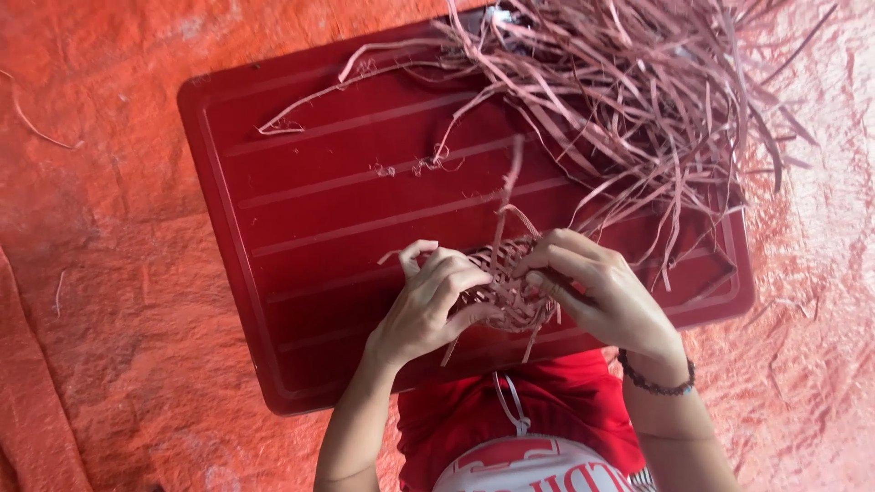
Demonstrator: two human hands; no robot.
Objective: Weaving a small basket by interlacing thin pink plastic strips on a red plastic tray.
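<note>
My left hand [428, 305] and my right hand [597, 287] both grip a small woven piece [503, 292] made of pinkish-brown flat strips, held just above the near edge of a dark red ribbed board [301, 210]. Loose strip ends stick up and out from the weave between my fingers. A beaded bracelet [656, 381] is on my right wrist.
A loose pile of the same pinkish strips [638, 91] lies over the board's far right corner and spills onto the orange-red cloth [100, 273] covering the floor. A few stray strips [36, 128] lie on the cloth at the left. My red clothing [519, 410] is below.
</note>
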